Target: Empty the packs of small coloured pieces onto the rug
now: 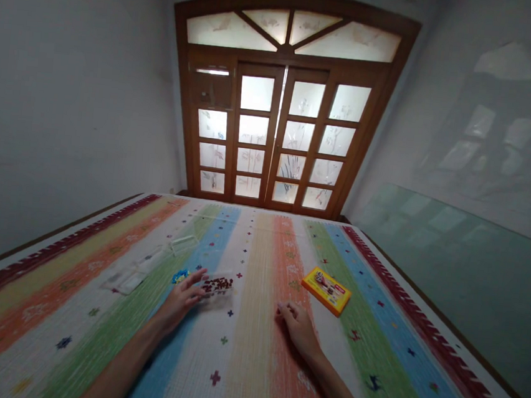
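Note:
My left hand lies flat on a striped cloth, fingers stretched out and touching a small clear bag of dark red beads. A little blue piece sits just left of those fingers. My right hand rests on the orange stripe with its fingers curled under; I cannot make out anything in it. A yellow-orange box lies just beyond and to the right of the right hand.
Several clear plastic bags lie on the cloth at the left. A wooden double door with frosted panes closes the far wall. A glass sheet leans against the right wall.

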Action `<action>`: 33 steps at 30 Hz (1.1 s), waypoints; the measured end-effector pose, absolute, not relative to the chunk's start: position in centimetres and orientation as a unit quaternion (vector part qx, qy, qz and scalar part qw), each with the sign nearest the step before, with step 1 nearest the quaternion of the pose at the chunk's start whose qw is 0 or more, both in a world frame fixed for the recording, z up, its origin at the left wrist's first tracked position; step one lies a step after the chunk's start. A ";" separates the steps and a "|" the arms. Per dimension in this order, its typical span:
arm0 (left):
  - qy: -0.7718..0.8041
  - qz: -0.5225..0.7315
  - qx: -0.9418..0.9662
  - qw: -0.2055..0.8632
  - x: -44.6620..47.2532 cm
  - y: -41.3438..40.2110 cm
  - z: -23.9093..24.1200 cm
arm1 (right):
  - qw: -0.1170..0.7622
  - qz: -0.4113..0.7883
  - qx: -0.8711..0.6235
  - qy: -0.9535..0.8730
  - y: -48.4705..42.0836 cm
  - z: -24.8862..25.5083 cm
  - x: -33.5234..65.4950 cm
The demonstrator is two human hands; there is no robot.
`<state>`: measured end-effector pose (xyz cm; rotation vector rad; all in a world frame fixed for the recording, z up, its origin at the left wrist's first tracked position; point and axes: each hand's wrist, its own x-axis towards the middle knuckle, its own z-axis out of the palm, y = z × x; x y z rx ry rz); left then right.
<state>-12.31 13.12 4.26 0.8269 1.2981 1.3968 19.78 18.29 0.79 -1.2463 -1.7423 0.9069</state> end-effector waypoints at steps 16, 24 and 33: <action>0.683 0.596 0.373 0.198 -20.1 8.8 7.6 | 0.376 0.325 -0.474 -0.727 17.2 0.9 19.3; 0.708 0.527 0.464 0.069 -20.6 9.7 5.5 | 0.376 0.308 -0.459 -0.744 17.0 0.7 19.4; 0.688 0.427 0.587 -0.024 -20.8 10.8 4.0 | 0.349 0.292 -0.453 -0.767 17.0 0.6 19.6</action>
